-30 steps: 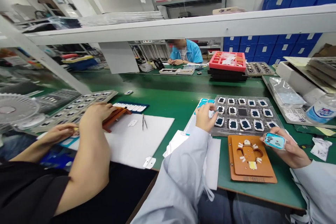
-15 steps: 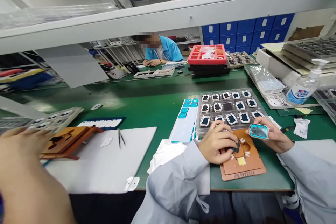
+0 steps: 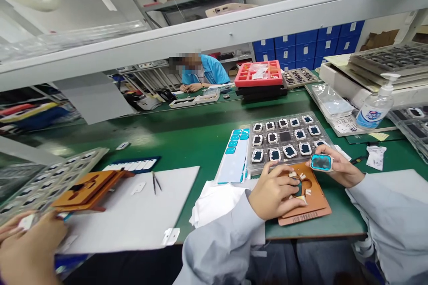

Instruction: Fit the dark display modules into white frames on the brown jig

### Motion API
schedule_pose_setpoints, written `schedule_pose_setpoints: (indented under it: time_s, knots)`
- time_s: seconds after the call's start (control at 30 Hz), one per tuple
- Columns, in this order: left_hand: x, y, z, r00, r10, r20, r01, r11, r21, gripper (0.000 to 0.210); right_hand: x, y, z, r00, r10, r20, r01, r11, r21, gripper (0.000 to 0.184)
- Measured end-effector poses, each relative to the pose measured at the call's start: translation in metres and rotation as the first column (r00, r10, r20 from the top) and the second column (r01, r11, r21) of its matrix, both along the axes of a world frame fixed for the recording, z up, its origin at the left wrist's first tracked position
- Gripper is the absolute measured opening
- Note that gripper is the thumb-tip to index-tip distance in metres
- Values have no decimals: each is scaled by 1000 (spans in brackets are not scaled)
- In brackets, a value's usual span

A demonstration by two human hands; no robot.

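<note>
My left hand (image 3: 276, 189) is over an orange-brown fixture plate (image 3: 314, 213), fingers curled on a small dark teal piece (image 3: 297, 187). Whether that piece is lifted or lies in the plate's recess, I cannot tell. To its right, my right hand (image 3: 344, 167) holds up a watch case (image 3: 321, 163) between thumb and fingers. It has a light frame, a bright blue inner border and a greyish window. Small white and yellowish pads lie on the fixture plate. Just behind is a clear tray (image 3: 284, 147) with several similar white-framed cases.
Blue-marked film sheets (image 3: 230, 164) and a white cloth (image 3: 214, 202) lie left of my hands. Further left, a co-worker's hands (image 3: 31, 236) hold a white piece near an orange stand (image 3: 90, 189) and tweezers (image 3: 156, 182). A sanitizer bottle (image 3: 374, 109) stands right; another person (image 3: 203, 73) sits opposite.
My left fingers have spread a little and sit lower over the fixture plate. My right hand still holds the watch case. The co-worker's hands at left have drawn back and down, showing a white piece.
</note>
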State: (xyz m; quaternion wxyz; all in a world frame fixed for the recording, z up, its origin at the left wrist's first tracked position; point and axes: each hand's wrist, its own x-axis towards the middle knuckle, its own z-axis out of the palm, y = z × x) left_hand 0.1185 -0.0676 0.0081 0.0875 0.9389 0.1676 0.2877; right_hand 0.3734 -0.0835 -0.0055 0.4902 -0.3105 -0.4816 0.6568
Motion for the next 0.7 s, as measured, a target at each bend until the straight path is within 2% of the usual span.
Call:
schedule_pose_setpoints:
  time_s: [0.1,0.17,0.3,0.37,0.43,0.5,0.53,0.6,0.63,0.7]
  knots:
    - [-4,-18,4,984,148,-97,-154,986,-64,28,2,0,0,1000,13,2,-13,1000,8,60]
    - [-4,-29,3,967,204,-152,-215,975,-60,34,3,0,-1,1000,16,6,-16,1000,19,58]
    - [1,-43,-1,943,264,-203,-273,962,-17,43,5,2,-4,999,13,29,-15,998,54,57]
    - [-2,-45,0,941,253,-225,-258,966,7,44,6,3,-4,999,16,33,-18,998,63,57]
    - [-14,-42,7,946,230,-229,-231,973,24,44,6,3,-4,1000,7,22,-9,998,68,56]
    - [-38,-36,17,933,292,-209,-298,955,6,41,7,0,-2,1000,-19,9,18,998,65,53]
    - [-54,-33,22,904,384,-188,-395,918,-22,36,7,-1,-1,999,-33,10,32,998,58,52]
    - [-89,-28,27,766,585,-266,-625,775,-96,36,8,-4,3,998,-49,25,48,998,35,52]
    - [-106,-26,27,688,637,-347,-707,696,-126,39,9,-5,4,998,-46,36,46,999,19,54]
    - [-134,-23,21,609,660,-440,-775,613,-153,50,10,-7,7,997,-37,63,37,999,-10,57]
